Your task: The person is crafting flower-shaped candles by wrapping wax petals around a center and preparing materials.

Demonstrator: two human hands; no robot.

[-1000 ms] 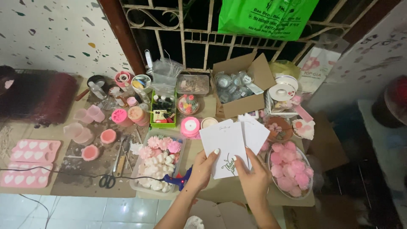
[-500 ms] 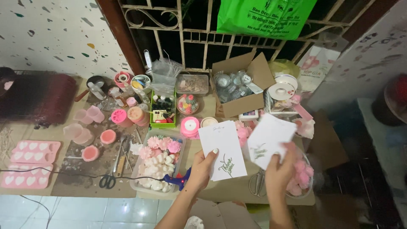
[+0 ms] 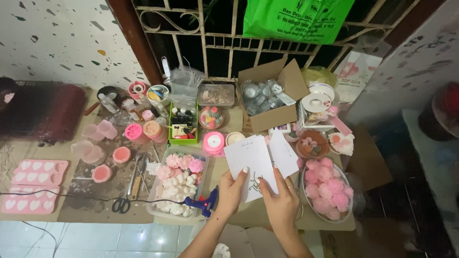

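- I am seeing two pink heart moulds [image 3: 32,185] lying flat at the far left of the table [image 3: 57,153], well apart from both hands.
- Scissors [image 3: 122,203] are lying near the front edge, handles toward me, blades pointing away.
- A clear tray of pink and white flowers [image 3: 178,184] is sitting just left of the left hand, with a blue glue gun [image 3: 203,203] lying beside that wrist.
- My left hand [image 3: 232,193] is pinching the white cards [image 3: 252,165] at their lower left edge, thumb on top, fingers closed on the stack.
- The cards are rising up and away from the grip, long axis running from me toward the far side, leaning a little left; a small green sprig is showing near the bottom.
- My right hand [image 3: 282,203] is clamping the lower right corner of the same stack; a second card [image 3: 283,153] is fanning out to the right.
- A bowl of pink flowers [image 3: 330,188] is sitting just right of the right hand.
- An open cardboard box [image 3: 270,95] is standing behind the cards.
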